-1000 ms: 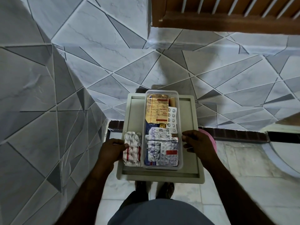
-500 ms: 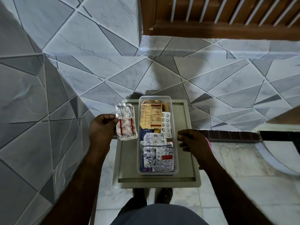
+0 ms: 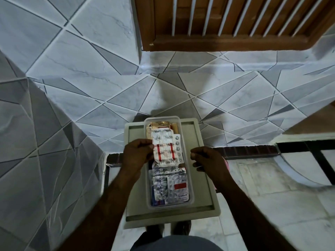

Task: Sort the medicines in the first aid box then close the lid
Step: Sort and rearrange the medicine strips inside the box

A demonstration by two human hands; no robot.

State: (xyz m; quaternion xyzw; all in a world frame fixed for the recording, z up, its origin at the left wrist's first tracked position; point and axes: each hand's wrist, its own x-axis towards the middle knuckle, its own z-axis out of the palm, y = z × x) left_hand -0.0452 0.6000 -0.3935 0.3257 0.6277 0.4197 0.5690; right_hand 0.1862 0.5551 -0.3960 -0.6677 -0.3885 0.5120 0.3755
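Red-striped blister pack (image 3: 164, 148), pinched by left-hand fingers (image 3: 149, 146), now over the box (image 3: 188, 180); right hand (image 3: 208, 160) stays curled, empty.

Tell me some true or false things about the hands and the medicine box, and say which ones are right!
1. The left hand holds a pill strip with red stripes. True.
2. That pill strip is lying on the floor. False: it is held over the clear box.
3. The right hand is holding a pill strip too. False: no strip shows in it; it sits beside the box's right wall.
4. The clear box sits on a pale tray. True.
5. The clear box is empty. False: it is packed with pill strips and packets.
6. A lid covers the box. False: the top is open.
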